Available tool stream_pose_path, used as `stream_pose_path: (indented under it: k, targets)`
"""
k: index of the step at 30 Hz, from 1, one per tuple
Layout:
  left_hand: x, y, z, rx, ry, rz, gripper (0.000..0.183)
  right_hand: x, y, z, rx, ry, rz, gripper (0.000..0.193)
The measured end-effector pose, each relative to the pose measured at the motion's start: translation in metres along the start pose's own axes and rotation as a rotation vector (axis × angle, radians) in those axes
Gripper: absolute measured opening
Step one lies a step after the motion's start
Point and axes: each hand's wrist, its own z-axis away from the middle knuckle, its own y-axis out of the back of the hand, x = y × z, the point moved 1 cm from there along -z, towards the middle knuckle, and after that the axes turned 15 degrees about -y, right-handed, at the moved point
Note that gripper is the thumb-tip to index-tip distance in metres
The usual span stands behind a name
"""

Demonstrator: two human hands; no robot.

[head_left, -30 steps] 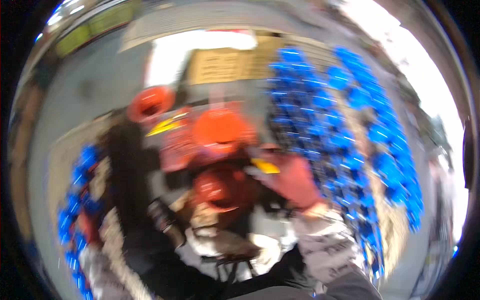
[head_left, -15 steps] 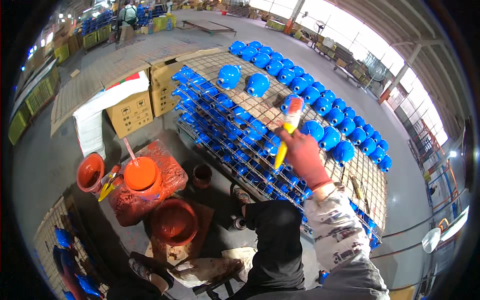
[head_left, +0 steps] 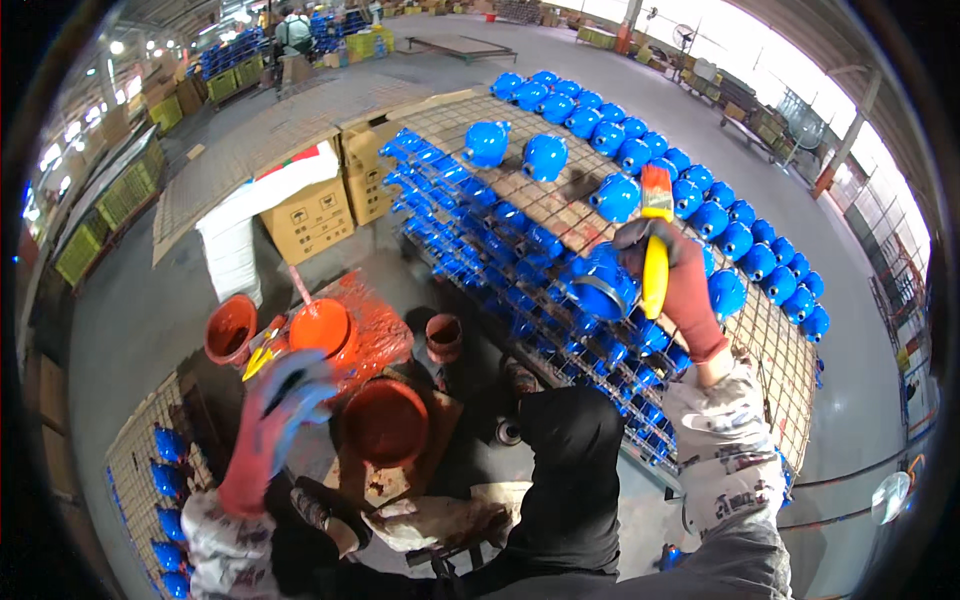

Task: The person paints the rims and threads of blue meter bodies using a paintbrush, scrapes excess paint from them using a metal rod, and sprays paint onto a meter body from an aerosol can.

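My right hand point(head_left: 675, 270), in a red glove with dark fingertips, grips a yellow-handled paintbrush point(head_left: 655, 250) with its red-coated bristles up. The same hand's fingers meet a blue rounded casting point(head_left: 598, 285), tilted at the rack's near edge, its ringed end towards me. My left hand point(head_left: 285, 405), gloved in red with blue-grey fingers, is raised at the lower left, blurred by motion. Its fingers curve apart and nothing shows in them. Close by are an orange-red paint pot point(head_left: 322, 330) with a stick in it and a wide red basin point(head_left: 384, 424).
Blue castings point(head_left: 735, 240) stand in rows on the wire-mesh rack point(head_left: 780, 400), with more on tiers below. Left of the paint pot is a red bucket point(head_left: 231, 330); right of it, a small stained can point(head_left: 443, 338). Cardboard boxes point(head_left: 310, 218) stand beyond. Another rack point(head_left: 140, 470) is at lower left.
My right hand has come nearer with the brush, and a blue casting has moved off its place to the rack's near edge with it. My left hand has come into view. The view has shifted slightly.
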Motion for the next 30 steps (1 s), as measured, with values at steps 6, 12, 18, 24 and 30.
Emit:
stream_pose_path:
  k: [6,12,18,24,30]
  targets:
    - [-0.008,-0.082,-0.038,-0.163,0.081,0.537,0.056,-0.126,-0.065,0.003,-0.467,0.074,-0.715,0.024]
    - [-0.003,-0.046,-0.007,0.062,0.178,1.442,0.08,-0.182,-0.151,-0.005,-0.541,0.08,-0.734,0.031]
    - [-0.024,0.009,0.024,0.362,0.11,1.572,0.117,-0.152,-0.223,0.004,-0.68,-0.05,-0.409,0.042]
    - [-0.032,0.037,0.044,0.314,-0.277,1.243,0.104,-0.127,-0.282,0.019,-0.455,0.495,0.341,0.051]
    - [-0.031,0.058,0.062,0.519,-0.193,1.21,0.103,-0.103,-0.338,0.016,-0.729,-0.112,-0.316,0.022]
